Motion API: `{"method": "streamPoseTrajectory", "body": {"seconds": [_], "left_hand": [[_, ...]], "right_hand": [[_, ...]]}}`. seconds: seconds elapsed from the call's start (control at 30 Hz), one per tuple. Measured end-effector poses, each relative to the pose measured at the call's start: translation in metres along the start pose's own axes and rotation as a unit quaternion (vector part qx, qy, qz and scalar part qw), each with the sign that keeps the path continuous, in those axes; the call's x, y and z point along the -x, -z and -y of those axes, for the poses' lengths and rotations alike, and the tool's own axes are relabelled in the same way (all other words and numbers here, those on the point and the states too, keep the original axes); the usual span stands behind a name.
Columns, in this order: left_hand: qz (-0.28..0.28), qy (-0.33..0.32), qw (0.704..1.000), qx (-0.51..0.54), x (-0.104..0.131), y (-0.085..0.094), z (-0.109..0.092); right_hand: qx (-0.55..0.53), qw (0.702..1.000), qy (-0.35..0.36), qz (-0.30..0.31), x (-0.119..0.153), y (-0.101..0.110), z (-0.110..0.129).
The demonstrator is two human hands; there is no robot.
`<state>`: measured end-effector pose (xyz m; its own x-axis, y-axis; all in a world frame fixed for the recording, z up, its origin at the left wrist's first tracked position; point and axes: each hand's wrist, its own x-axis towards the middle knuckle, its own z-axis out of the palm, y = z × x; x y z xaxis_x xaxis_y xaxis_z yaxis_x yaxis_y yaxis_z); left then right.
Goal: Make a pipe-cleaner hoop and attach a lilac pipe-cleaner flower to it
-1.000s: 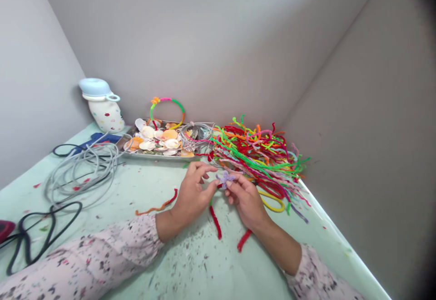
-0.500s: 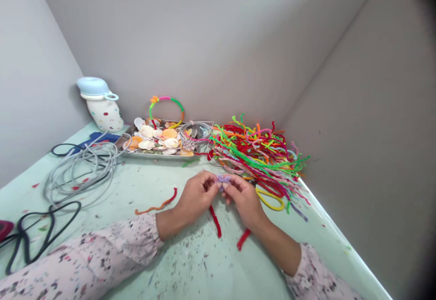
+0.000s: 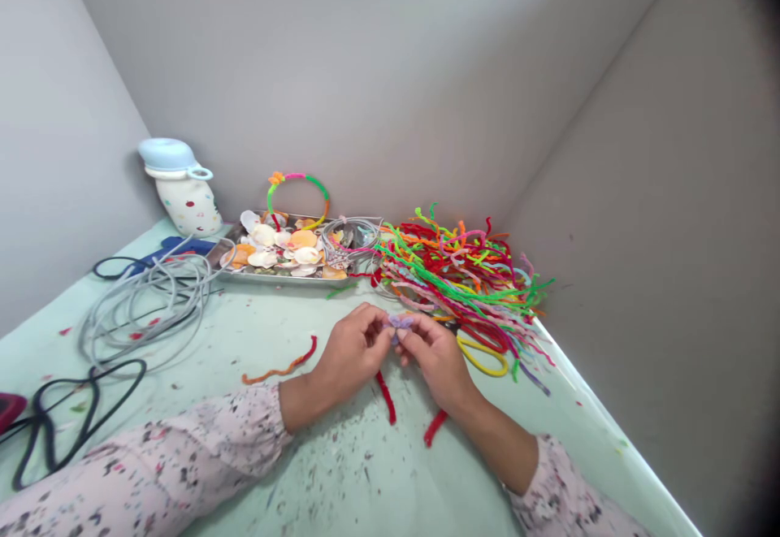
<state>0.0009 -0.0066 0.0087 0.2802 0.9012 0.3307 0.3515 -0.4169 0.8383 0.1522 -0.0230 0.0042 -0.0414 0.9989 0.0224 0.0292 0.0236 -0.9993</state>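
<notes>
A small purple fuzzy piece (image 3: 399, 322), bent into a flower-like shape, is pinched between both hands near the middle of the table. My left hand (image 3: 357, 348) grips its left side with thumb and fingers. On its right side, my right hand (image 3: 435, 356) holds it the same way. Below the hands lie a red pipe cleaner piece (image 3: 386, 397) and another red piece (image 3: 436, 427), partly hidden by my right wrist. An orange and red piece (image 3: 280, 370) rests left of my left hand.
A metal tray (image 3: 283, 279) of shells bears a colourful ring (image 3: 329, 196). Pipe cleaners (image 3: 463, 269) are heaped at the right, beside yellow-handled scissors (image 3: 487, 368). Grey cord (image 3: 146, 318), black cable (image 3: 91, 407) and a bottle (image 3: 186, 196) are at the left.
My fingers have shifted very slightly around the purple piece, which shows a little less. Nothing else has visibly moved.
</notes>
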Motion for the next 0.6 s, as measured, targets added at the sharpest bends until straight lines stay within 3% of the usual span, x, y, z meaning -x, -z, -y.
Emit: {"method": "streamPoseTrajectory", "body": {"seconds": [0.13,0.37,0.6], "left_hand": [[0.009,0.022,0.995,0.096,-0.002,0.0,0.002],[0.093,0.004,0.962,0.255,-0.002,0.0,0.008],[0.143,0.046,0.938,0.313,-0.002,0.0,0.009]], "right_hand": [[-0.01,0.999,0.03,-0.003,0.002,0.0,-0.001],[-0.2,0.979,0.011,-0.022,-0.003,0.008,-0.011],[-0.146,0.989,0.015,0.006,-0.001,0.008,-0.009]]}}
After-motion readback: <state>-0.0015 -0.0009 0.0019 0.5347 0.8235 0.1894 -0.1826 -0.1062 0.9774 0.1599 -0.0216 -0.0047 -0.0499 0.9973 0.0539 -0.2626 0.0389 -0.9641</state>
